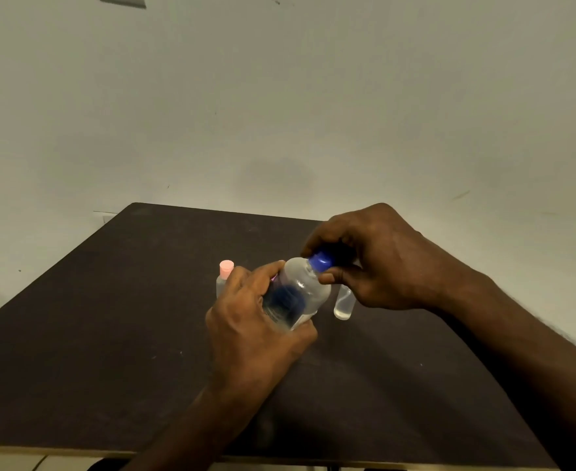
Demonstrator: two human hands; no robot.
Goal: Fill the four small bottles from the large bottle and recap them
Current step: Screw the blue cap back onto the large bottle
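head view: dark table (109,334) against plain pale wall (280,96). left hand (246,321) grips large bottle (300,294) above table, tilted; right hand (375,260) pinches its blue cap (320,261). two small bottles (343,304) behind.

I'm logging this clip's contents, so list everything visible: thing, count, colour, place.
large bottle: 1, clear with dark blue label, held tilted above table centre
cap: 1, blue, on large bottle's neck
small bottles: 2 visible, clear; pink-capped one behind left hand, another under right hand
table: 1, dark brown, against wall
wall: off-white, behind
wall plate: 1, grey, top left
left hand: grips large bottle's body
right hand: grips cap
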